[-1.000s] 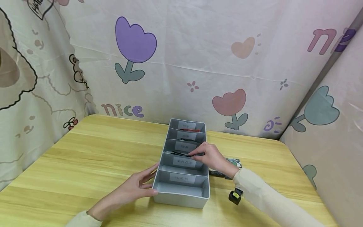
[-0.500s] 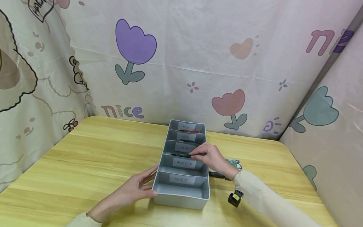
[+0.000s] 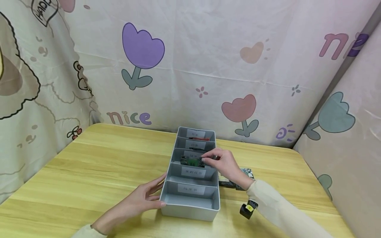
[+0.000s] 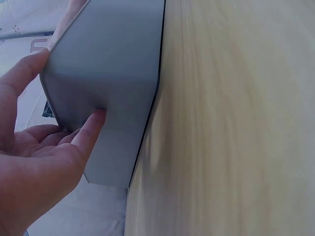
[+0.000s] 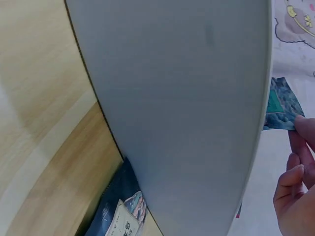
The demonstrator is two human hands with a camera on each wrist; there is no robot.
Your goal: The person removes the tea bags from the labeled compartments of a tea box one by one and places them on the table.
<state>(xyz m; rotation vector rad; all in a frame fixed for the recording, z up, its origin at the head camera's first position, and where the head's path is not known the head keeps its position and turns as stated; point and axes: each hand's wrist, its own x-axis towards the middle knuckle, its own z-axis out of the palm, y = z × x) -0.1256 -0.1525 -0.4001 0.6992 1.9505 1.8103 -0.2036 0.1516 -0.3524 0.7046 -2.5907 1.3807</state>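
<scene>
A long grey divider box (image 3: 188,212) with several labelled compartments stands lengthwise on the wooden table. My right hand (image 3: 228,168) pinches the right end of a flat dark sachet with a green patch (image 3: 192,161) between thumb and fingers, above the middle compartment. In the right wrist view the same sachet (image 5: 284,104) shows a blue-green pattern beyond the box rim. My left hand (image 3: 142,197) rests against the box's left side, thumb at the near left corner. Its extended fingers touch the grey wall (image 4: 113,59) in the left wrist view.
A red sachet (image 3: 202,139) lies in the farthest compartment, a dark one (image 3: 194,148) in the one before it. Right of the box, partly under my right forearm, lie a floral packet (image 3: 247,172) and a dark packet with a cream label (image 3: 225,181). A patterned curtain (image 3: 190,66) hangs behind the table.
The sachet in my right hand has turned from nearly edge-on to show its green-patched face. My right hand has shifted slightly right; my left hand stays against the box.
</scene>
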